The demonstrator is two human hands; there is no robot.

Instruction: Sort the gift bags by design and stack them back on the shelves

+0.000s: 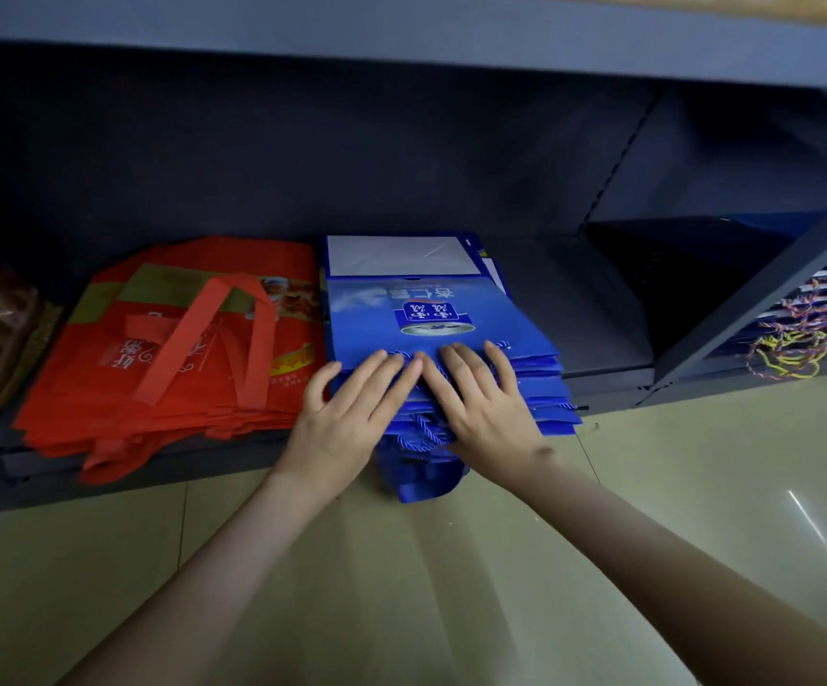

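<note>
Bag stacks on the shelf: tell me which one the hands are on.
The blue stack, right of the red stack. The left hand and right hand rest flat on its near edge; no hand lies on the red one.

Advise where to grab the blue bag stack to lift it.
Take the blue bag stack by its front edge, from the floor side: that edge appears to overhang the shelf, so fingers fit beneath. The red stack crowds its left.

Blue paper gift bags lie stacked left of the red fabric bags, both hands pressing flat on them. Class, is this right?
No: the head view shows the blue paper gift bags stacked right of the red fabric bags; the left hand and right hand do press flat on them.
</note>
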